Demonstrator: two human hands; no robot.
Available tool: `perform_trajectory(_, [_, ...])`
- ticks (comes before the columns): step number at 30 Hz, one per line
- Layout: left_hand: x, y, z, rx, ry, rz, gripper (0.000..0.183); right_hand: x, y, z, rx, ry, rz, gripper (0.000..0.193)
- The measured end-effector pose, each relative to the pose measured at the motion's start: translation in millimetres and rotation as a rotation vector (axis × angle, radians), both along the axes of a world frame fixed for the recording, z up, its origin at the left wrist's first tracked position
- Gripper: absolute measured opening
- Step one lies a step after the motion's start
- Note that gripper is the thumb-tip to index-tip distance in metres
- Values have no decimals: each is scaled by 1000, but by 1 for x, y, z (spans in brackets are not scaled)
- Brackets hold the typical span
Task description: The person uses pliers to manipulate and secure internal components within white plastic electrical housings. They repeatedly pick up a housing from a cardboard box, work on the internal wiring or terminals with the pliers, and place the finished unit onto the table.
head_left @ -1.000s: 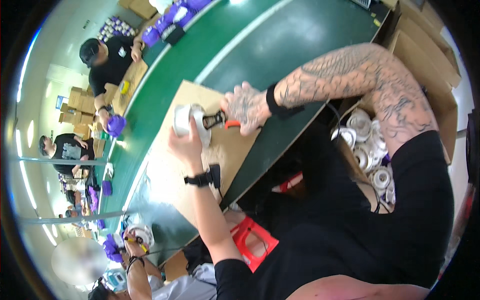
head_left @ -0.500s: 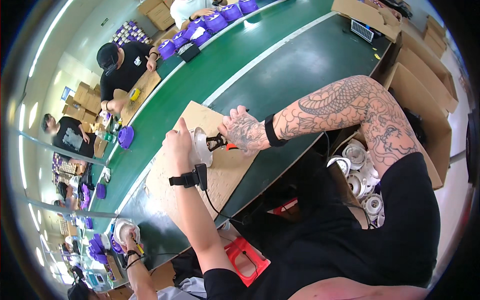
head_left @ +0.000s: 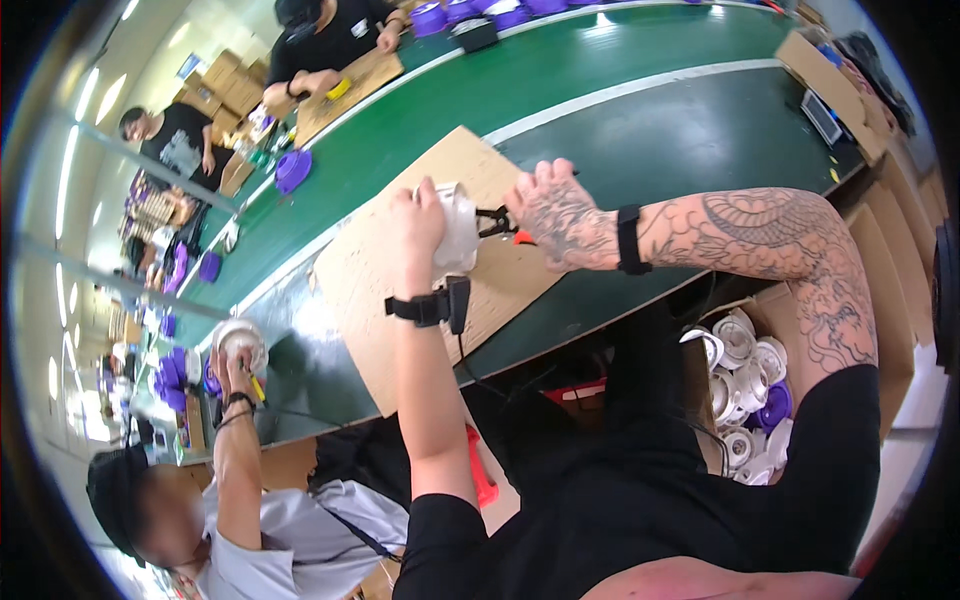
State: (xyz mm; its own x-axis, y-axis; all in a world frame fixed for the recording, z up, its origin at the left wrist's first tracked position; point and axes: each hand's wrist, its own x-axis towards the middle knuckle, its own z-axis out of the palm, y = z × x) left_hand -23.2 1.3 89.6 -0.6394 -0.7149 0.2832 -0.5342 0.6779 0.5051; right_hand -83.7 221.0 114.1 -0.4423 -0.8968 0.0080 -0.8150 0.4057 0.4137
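A white round plastic housing (head_left: 458,240) is held over the cardboard sheet (head_left: 385,300) by my left hand (head_left: 418,218), its fingers wrapped round the near-left side. My right hand (head_left: 560,215) is closed round the handles of black pliers (head_left: 491,222), with an orange-red grip (head_left: 524,238) showing below the knuckles. The pliers' jaws reach the right side of the housing. What exactly they grip there is hidden.
A carton of white round parts (head_left: 740,375) and a purple part (head_left: 775,405) stands right of my lap. At left, a co-worker's hand holds another white housing (head_left: 240,345). Across the green belt (head_left: 400,130), a person works at a board. A red stool (head_left: 483,470) is below.
The view has swung, so the bench sits further right and the neighbour at left now shows. The housing looks turned more side-on; both hands keep their hold.
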Motion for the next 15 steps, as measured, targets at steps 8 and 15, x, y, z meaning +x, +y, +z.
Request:
perform_trajectory(8, [-16, -28, 8, 77, -151, -82, 54, -9, -14, -1, -12, -130, 49, 75])
perform_trajectory(15, [-52, -35, 10, 93, -261, -137, 56, -43, -14, -3, 5, -71, 164, 75])
